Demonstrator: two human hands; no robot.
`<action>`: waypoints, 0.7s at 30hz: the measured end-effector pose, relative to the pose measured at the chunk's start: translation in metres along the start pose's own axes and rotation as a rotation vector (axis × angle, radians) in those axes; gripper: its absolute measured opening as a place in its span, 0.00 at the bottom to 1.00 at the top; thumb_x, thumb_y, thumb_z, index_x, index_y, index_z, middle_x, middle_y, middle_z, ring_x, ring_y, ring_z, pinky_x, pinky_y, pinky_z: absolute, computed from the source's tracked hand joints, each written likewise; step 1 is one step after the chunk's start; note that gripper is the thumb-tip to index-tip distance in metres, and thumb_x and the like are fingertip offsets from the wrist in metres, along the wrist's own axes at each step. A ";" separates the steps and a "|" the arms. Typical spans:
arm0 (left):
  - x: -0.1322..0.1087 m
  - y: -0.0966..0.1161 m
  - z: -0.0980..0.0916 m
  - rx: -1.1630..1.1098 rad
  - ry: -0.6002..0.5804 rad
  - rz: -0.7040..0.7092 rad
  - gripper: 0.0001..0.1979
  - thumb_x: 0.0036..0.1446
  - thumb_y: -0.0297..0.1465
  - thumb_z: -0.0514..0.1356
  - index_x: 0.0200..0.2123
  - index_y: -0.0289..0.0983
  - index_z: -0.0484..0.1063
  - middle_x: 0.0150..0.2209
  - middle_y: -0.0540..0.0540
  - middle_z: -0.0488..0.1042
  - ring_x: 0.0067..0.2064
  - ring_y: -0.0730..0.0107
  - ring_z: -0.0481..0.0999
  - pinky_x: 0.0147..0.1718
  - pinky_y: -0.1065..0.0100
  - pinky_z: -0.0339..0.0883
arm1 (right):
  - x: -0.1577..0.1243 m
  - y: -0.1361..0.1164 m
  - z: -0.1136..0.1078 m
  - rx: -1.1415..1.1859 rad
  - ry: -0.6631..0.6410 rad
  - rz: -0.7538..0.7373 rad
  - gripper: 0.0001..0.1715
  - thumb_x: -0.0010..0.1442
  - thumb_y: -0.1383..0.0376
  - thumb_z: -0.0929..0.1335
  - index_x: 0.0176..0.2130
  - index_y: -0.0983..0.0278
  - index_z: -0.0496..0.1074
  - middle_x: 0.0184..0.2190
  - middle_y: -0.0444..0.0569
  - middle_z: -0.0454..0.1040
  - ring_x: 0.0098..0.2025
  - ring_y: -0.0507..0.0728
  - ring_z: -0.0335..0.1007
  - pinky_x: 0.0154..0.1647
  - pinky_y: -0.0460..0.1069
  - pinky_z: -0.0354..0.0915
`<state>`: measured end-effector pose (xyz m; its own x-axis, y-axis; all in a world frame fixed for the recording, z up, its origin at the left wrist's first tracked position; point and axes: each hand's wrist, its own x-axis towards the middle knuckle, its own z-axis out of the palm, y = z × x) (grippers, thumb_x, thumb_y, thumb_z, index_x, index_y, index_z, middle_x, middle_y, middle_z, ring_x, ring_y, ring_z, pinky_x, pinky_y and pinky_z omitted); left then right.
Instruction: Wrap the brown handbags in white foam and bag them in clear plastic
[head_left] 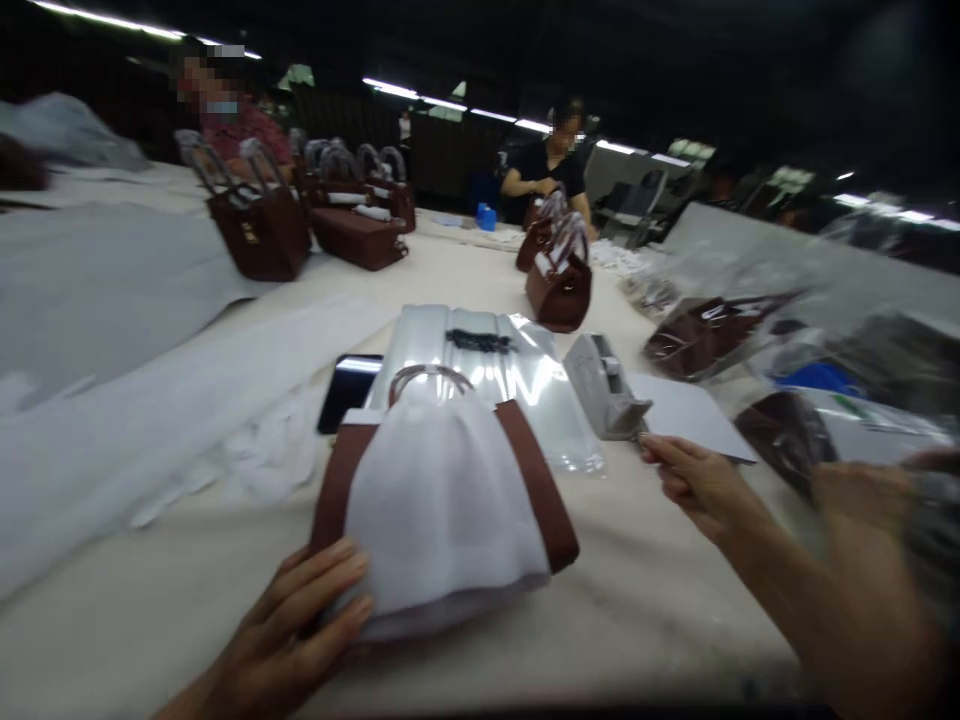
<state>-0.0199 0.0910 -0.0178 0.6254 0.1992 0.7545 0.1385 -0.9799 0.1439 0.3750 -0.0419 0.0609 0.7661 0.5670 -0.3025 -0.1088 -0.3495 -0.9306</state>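
A dark brown handbag (540,490) lies on the table in front of me, a white sheet (442,500) wrapped over its middle and its handles sticking up at the far side. My left hand (307,610) grips the bag's near left corner, thumb and fingers on the white sheet. To the right stands a grey tape dispenser (600,390). My right hand (694,485) is at its front edge, fingertips pinched on what looks like the tape end; the tape itself is hard to see.
Clear plastic bags (525,390) and a dark phone (349,390) lie behind the handbag. White sheets (187,420) spread leftward. Brown handbags (259,230) stand farther back, near two people. Plastic-wrapped bags (712,335) and another person's blurred hand (862,495) are at right.
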 end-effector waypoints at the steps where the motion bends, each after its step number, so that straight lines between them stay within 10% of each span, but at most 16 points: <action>1: -0.001 0.001 -0.004 -0.018 -0.033 0.026 0.09 0.55 0.25 0.58 0.41 0.39 0.69 0.46 0.43 0.68 0.52 0.57 0.67 0.47 0.55 0.68 | -0.022 -0.005 0.008 0.098 -0.110 -0.019 0.14 0.48 0.59 0.71 0.33 0.65 0.69 0.27 0.43 0.68 0.13 0.40 0.44 0.09 0.40 0.39; 9: -0.007 -0.001 -0.004 -0.066 0.028 0.048 0.17 0.49 0.29 0.63 0.44 0.36 0.68 0.53 0.38 0.54 0.53 0.54 0.63 0.47 0.54 0.67 | -0.180 -0.030 0.133 0.103 -0.899 0.327 0.19 0.51 0.53 0.69 0.38 0.64 0.73 0.32 0.49 0.73 0.10 0.39 0.49 0.09 0.38 0.40; 15: -0.011 -0.002 -0.003 0.013 0.098 0.116 0.17 0.47 0.25 0.64 0.43 0.39 0.69 0.56 0.41 0.57 0.53 0.58 0.65 0.48 0.57 0.65 | -0.182 -0.009 0.171 0.030 -0.817 0.388 0.19 0.54 0.54 0.67 0.35 0.68 0.71 0.18 0.43 0.69 0.08 0.41 0.45 0.08 0.39 0.41; 21: -0.002 -0.004 -0.007 0.011 0.092 0.153 0.12 0.48 0.29 0.65 0.38 0.38 0.71 0.48 0.44 0.70 0.52 0.61 0.65 0.49 0.60 0.62 | -0.182 -0.004 0.179 0.006 -0.678 0.396 0.19 0.53 0.54 0.67 0.36 0.68 0.72 0.28 0.48 0.74 0.09 0.40 0.48 0.08 0.38 0.43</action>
<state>-0.0270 0.0945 -0.0159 0.5667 0.0455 0.8226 0.0563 -0.9983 0.0164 0.1224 -0.0106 0.0826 0.1159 0.7335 -0.6697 -0.2975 -0.6177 -0.7280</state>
